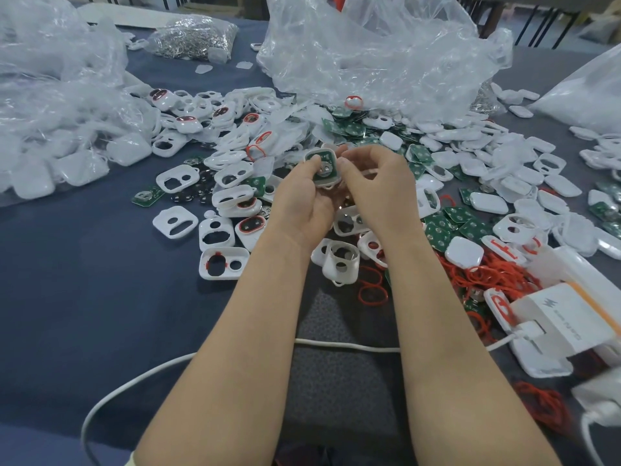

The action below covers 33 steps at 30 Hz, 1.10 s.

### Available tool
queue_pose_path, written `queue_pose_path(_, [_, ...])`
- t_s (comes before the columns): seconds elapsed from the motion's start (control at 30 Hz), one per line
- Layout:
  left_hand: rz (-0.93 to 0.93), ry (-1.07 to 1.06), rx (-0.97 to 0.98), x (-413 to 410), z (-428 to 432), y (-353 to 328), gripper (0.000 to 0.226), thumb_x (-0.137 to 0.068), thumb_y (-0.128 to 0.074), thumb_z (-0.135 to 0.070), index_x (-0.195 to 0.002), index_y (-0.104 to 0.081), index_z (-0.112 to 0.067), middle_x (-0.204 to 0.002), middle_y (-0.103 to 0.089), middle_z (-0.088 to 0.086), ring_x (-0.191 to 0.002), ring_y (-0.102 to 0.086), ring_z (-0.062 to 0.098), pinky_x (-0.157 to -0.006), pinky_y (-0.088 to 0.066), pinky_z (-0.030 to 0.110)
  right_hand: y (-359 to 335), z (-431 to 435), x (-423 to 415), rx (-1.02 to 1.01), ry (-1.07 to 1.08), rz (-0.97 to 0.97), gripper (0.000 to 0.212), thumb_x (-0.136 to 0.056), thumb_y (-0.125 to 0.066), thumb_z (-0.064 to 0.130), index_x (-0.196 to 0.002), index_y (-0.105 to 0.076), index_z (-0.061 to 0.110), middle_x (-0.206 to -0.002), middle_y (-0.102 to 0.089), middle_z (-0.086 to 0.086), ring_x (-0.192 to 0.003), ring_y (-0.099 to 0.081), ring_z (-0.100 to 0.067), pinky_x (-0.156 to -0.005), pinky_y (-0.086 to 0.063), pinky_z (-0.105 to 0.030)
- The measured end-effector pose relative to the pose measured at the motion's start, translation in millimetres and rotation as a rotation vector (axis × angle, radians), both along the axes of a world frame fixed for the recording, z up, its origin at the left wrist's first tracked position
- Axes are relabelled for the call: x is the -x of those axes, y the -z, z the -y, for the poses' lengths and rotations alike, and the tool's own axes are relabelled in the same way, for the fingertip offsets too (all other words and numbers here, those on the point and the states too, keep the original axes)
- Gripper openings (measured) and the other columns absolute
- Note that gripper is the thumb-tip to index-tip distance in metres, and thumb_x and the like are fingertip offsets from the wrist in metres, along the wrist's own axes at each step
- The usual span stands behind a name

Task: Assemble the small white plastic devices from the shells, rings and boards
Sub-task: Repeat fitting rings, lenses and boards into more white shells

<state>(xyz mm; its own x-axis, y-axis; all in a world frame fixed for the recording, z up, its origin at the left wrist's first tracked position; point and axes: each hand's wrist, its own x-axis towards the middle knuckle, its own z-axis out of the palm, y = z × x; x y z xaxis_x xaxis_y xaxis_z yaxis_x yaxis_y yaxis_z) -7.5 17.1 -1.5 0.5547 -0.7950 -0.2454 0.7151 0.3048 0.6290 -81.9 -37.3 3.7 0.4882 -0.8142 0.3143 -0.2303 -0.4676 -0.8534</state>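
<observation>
Both hands meet over the middle of the table around one white shell (pixel 322 166) with a green board seated in it. My left hand (pixel 304 193) holds the shell from below and from the left, its thumb on the board. My right hand (pixel 373 183) pinches the shell's right edge with curled fingers. Around them lie several loose white shells (pixel 174 223), green boards (pixel 437 230) and red rings (pixel 373 290).
Big clear plastic bags (pixel 369 52) stand at the back, and another bag of white shells (pixel 50 136) lies at left. A bag of metal parts (pixel 191 35) sits far back. A white box (pixel 568 317) and a white cable (pixel 336 344) lie near the front right.
</observation>
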Motion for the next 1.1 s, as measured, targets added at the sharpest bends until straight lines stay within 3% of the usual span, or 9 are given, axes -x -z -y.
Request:
queue_pose_path(0.1, [-0.076,0.002,0.013,-0.2,-2.1,-2.1,0.028,-0.104,-0.035,-0.013,-0.114,-0.050,0.009,-0.102,-0.058,0.024,-0.097,-0.059,0.033,-0.097,-0.047,0.044,-0.8,-2.3,1.0,0.176,-0.031,-0.068,0.017,-0.084,-0.071,0.023,-0.100,-0.070,0.018,-0.098,-0.057,-0.001,-0.072,-0.051,-0.006,-0.079,-0.044,-0.015])
queue_pose_path(0.17, [-0.096,0.018,0.033,0.0,-2.9,-4.2,0.027,-0.105,-0.035,-0.015,-0.108,-0.050,0.006,-0.102,-0.056,0.021,-0.092,-0.059,0.029,-0.088,-0.050,0.036,-0.7,-3.4,0.5,0.221,-0.057,-0.109,0.020,-0.083,-0.071,0.021,-0.103,-0.071,0.019,-0.101,-0.050,-0.001,-0.069,-0.047,0.000,-0.076,-0.039,-0.008])
queue_pose_path(0.23, [-0.115,0.042,0.067,0.4,-2.9,-5.9,0.026,-0.104,-0.033,-0.017,-0.105,-0.050,0.002,-0.106,-0.052,0.019,-0.101,-0.053,0.027,-0.090,-0.048,0.034,-0.4,-3.3,0.1,0.248,-0.060,-0.150,0.021,-0.083,-0.071,0.020,-0.104,-0.071,0.018,-0.101,-0.047,-0.001,-0.070,-0.045,0.002,-0.074,-0.035,-0.003])
queue_pose_path(0.47, [-0.151,0.056,0.086,0.0,-2.8,-7.7,0.036,-0.107,-0.025,-0.028,-0.116,-0.045,0.000,-0.093,-0.054,0.016,-0.090,-0.053,0.024,-0.087,-0.047,0.033,1.0,-2.7,-0.8,0.290,-0.043,-0.197,0.019,-0.083,-0.071,0.020,-0.102,-0.071,0.014,-0.100,-0.045,0.001,-0.081,-0.046,-0.007,-0.072,-0.034,-0.012])
queue_pose_path(0.67, [-0.162,0.070,0.090,1.0,-4.3,-7.8,0.042,-0.107,-0.024,-0.031,-0.121,-0.046,0.002,-0.109,-0.053,0.018,-0.109,-0.048,0.026,-0.090,-0.046,0.033,2.1,-0.8,-0.5,0.296,-0.054,-0.188,0.018,-0.084,-0.070,0.019,-0.101,-0.069,0.013,-0.101,-0.047,0.000,-0.080,-0.047,-0.008,-0.071,-0.034,-0.011])
queue_pose_path(0.8, [-0.178,0.083,0.112,-0.1,-4.3,-8.2,0.042,-0.107,-0.025,-0.031,-0.113,-0.049,0.003,-0.098,-0.056,0.017,-0.098,-0.052,0.025,-0.087,-0.047,0.032,2.2,-0.5,-0.6,0.295,-0.067,-0.181,0.018,-0.085,-0.070,0.019,-0.102,-0.069,0.013,-0.100,-0.046,0.001,-0.077,-0.046,-0.006,-0.070,-0.034,-0.011])
queue_pose_path(0.9, [-0.182,0.084,0.098,-0.2,-4.7,-7.2,0.039,-0.106,-0.030,-0.028,-0.122,-0.048,0.004,-0.109,-0.055,0.019,-0.106,-0.051,0.026,-0.090,-0.048,0.033,2.0,0.3,0.0,0.292,-0.076,-0.190,0.019,-0.085,-0.069,0.019,-0.103,-0.069,0.014,-0.101,-0.047,0.000,-0.077,-0.046,-0.005,-0.070,-0.035,-0.010])
queue_pose_path(1.0, [-0.139,0.042,0.070,-0.5,-4.4,-4.3,0.030,-0.104,-0.037,-0.012,-0.127,-0.048,0.005,-0.114,-0.052,0.021,-0.101,-0.055,0.027,-0.074,-0.057,0.031,2.1,-0.2,-0.2,0.281,-0.091,-0.199,0.021,-0.086,-0.068,0.019,-0.106,-0.069,0.015,-0.102,-0.049,-0.003,-0.082,-0.048,-0.011,-0.077,-0.040,-0.018])
queue_pose_path(1.1, [-0.096,-0.013,0.077,-1.1,-4.3,-2.5,0.025,-0.102,-0.036,-0.002,-0.122,-0.049,0.006,-0.100,-0.057,0.020,-0.083,-0.060,0.024,-0.057,-0.059,0.027,2.9,-0.9,-0.9,0.266,-0.100,-0.189,0.021,-0.087,-0.067,0.018,-0.107,-0.069,0.015,-0.103,-0.051,-0.006,-0.081,-0.048,-0.012,-0.081,-0.044,-0.024])
